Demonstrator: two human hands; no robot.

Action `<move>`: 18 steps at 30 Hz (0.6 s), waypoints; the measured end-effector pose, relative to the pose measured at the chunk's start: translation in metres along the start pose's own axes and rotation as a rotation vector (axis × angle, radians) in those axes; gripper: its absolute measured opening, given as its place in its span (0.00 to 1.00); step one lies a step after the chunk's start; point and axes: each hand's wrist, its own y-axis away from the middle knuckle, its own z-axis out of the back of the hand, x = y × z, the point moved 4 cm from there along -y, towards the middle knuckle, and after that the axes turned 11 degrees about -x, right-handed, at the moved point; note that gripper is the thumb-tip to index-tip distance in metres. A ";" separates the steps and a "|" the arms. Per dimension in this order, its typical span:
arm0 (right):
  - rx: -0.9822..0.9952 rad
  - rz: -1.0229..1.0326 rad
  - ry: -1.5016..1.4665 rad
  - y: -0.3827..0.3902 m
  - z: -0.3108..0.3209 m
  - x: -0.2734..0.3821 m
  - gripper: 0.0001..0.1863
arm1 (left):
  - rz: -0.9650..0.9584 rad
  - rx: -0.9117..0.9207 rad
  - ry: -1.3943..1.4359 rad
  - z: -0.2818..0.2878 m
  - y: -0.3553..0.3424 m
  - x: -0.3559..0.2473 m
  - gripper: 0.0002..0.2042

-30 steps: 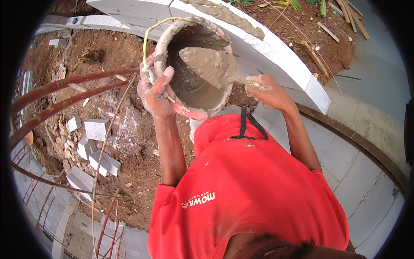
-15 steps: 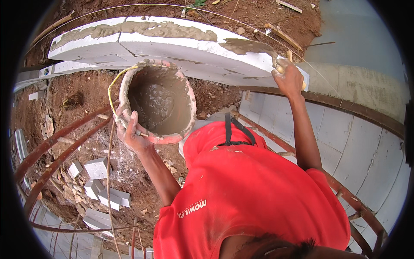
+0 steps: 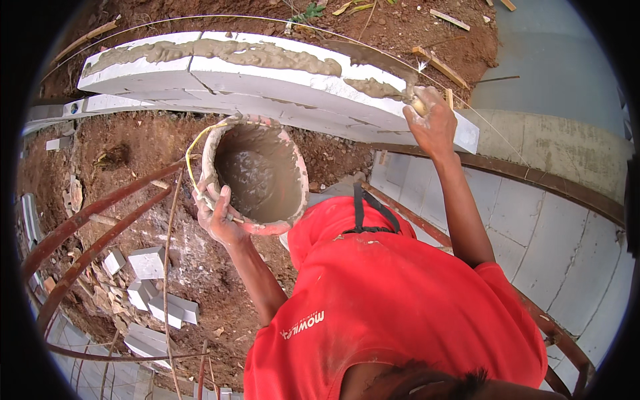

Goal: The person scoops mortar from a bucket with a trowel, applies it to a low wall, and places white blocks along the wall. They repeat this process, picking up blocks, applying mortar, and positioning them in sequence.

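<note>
I judge mortar [image 3: 267, 57] spreading is in hand; left fingers [image 3: 223, 199] grip the bucket [image 3: 303, 175], right fingers [image 3: 434, 100] clasp the trowel handle [image 3: 419, 106]; the next stroke calls for even pressure.

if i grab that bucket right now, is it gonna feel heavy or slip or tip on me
The bucket is probably heavy for its size, since wet mortar lies inside. It may tip or slop, as the left hand grips it at one side. The rim could be slippery where mortar is smeared on it.
</note>
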 end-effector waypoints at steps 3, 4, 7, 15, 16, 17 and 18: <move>0.355 -0.129 0.067 -0.002 -0.027 0.008 0.24 | -0.024 -0.005 0.032 -0.002 0.004 -0.003 0.21; 0.333 -0.162 0.060 -0.001 -0.028 0.008 0.24 | -0.028 -0.011 0.034 -0.001 0.005 -0.006 0.22; 0.168 -0.151 0.007 -0.004 -0.023 0.000 0.24 | 0.009 -0.038 0.028 0.002 0.010 -0.010 0.23; 0.330 -0.197 0.190 0.013 -0.028 -0.046 0.19 | -0.076 0.000 0.037 -0.011 0.016 -0.016 0.25; 0.260 -0.202 0.118 0.015 -0.028 -0.047 0.18 | -0.082 0.036 0.021 -0.012 0.016 -0.017 0.25; 0.183 -0.201 0.058 0.015 -0.025 -0.048 0.18 | -0.090 0.051 0.039 -0.012 0.014 -0.018 0.24; 0.159 -0.233 0.016 0.016 -0.025 -0.048 0.17 | -0.092 0.080 0.053 -0.011 0.014 -0.021 0.24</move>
